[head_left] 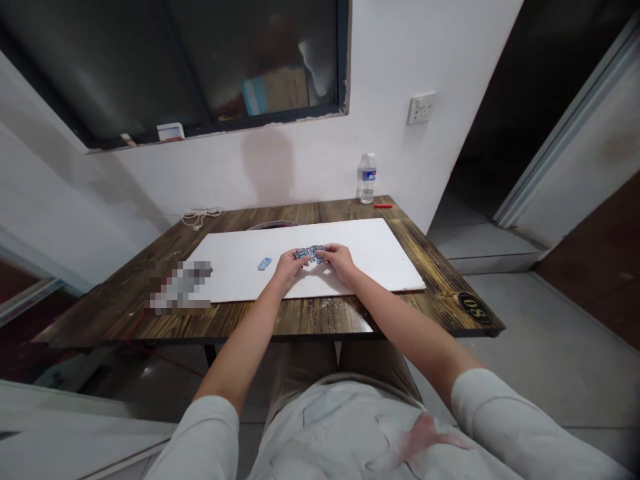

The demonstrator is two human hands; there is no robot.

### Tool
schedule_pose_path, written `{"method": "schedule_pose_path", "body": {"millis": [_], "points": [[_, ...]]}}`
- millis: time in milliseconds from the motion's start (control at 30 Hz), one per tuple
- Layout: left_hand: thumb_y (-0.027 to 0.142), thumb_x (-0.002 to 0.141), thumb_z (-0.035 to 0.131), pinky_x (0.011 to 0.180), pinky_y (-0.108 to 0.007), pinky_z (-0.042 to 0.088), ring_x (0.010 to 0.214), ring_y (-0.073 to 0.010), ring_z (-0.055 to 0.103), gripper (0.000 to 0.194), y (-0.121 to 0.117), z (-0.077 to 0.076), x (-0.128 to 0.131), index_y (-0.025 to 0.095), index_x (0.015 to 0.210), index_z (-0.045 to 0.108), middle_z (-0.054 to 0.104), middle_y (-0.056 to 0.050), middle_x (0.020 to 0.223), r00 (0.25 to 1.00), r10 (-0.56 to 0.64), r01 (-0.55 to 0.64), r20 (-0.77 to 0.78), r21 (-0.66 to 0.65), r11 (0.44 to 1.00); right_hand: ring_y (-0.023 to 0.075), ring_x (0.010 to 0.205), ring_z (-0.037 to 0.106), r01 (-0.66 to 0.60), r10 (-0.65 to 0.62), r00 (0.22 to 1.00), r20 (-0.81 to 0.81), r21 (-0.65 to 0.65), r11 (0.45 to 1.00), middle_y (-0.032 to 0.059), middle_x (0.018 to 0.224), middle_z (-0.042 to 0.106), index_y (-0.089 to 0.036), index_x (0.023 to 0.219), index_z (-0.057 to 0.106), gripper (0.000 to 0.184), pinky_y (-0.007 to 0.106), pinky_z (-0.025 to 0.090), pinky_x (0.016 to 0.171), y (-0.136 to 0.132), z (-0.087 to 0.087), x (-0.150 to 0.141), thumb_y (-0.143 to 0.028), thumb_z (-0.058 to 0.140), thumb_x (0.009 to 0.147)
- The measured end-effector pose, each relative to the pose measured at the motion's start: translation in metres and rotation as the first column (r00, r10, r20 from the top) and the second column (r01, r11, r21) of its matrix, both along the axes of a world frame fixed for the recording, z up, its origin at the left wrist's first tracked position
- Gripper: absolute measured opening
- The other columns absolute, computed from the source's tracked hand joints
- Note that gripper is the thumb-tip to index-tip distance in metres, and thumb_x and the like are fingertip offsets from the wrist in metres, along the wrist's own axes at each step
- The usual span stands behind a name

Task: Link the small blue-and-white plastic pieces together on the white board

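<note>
Both hands meet over a white board (345,233) on the table. My left hand (290,265) is closed, thumb and fingers pinching one side of a cluster of small blue-and-white flat pieces (311,253). From the other side my right hand (340,259) pinches the same cluster, its thumb across the top. The pieces look like small cards, too small in view to be sure. Left of my left hand, another little blue-and-white stack (265,264) lies on the board, touched by neither hand.
At the back right of the dark wooden table (420,260) stands a clear water bottle (367,179), with a red pen-like stick (383,206) beside it. A coiled white cable (200,216) lies at the back left. A blurred patch hides something at the board's left end.
</note>
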State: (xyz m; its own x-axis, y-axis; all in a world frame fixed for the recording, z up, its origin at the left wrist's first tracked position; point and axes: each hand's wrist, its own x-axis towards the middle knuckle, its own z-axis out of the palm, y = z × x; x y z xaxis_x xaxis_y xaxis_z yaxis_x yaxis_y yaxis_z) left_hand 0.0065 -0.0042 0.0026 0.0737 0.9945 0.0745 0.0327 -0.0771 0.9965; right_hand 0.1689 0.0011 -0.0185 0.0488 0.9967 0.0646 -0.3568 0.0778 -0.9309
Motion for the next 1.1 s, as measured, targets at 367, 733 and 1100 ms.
{"method": "schedule_pose_path", "body": {"millis": [367, 733, 1100], "points": [[0.030, 0.055, 0.088, 0.045, -0.019, 0.032, 0.053, -0.0092, 0.056, 0.036, 0.0018, -0.0002, 0.0041, 0.013, 0.079, 0.068, 0.067, -0.002, 0.066, 0.990, -0.008, 0.022, 0.143, -0.095, 0.995, 0.0098, 0.053, 0.053, -0.013, 0.012, 0.998, 0.054, 0.025, 1.000, 0.0013, 0.064, 0.067, -0.016, 0.072, 0.069, 0.033, 0.024, 0.041, 0.049, -0.0012, -0.0007, 0.0009, -0.032, 0.088, 0.051], [0.032, 0.053, 0.088, 0.042, -0.021, 0.027, 0.042, -0.0068, 0.041, 0.035, -0.0014, -0.0015, -0.0004, 0.014, 0.074, 0.067, 0.061, 0.000, 0.055, 0.999, 0.028, -0.029, -0.022, -0.046, 0.999, 0.0111, 0.055, 0.054, -0.033, 0.026, 0.991, 0.130, 0.054, 0.998, 0.0018, 0.068, 0.069, -0.017, 0.073, 0.072, 0.026, 0.026, 0.045, 0.054, 0.0022, -0.0057, -0.0010, -0.031, 0.084, 0.055], [0.033, 0.061, 0.083, 0.047, -0.020, 0.033, 0.051, -0.0087, 0.051, 0.031, 0.0031, -0.0074, 0.0014, 0.013, 0.081, 0.070, 0.065, -0.003, 0.064, 0.996, -0.081, 0.083, 0.042, -0.058, 0.995, 0.0128, 0.058, 0.057, -0.044, 0.025, 0.984, 0.179, 0.099, 0.994, 0.0020, 0.065, 0.068, -0.016, 0.075, 0.072, 0.027, 0.027, 0.047, 0.057, 0.0033, -0.0049, -0.0002, -0.033, 0.083, 0.058]]}}
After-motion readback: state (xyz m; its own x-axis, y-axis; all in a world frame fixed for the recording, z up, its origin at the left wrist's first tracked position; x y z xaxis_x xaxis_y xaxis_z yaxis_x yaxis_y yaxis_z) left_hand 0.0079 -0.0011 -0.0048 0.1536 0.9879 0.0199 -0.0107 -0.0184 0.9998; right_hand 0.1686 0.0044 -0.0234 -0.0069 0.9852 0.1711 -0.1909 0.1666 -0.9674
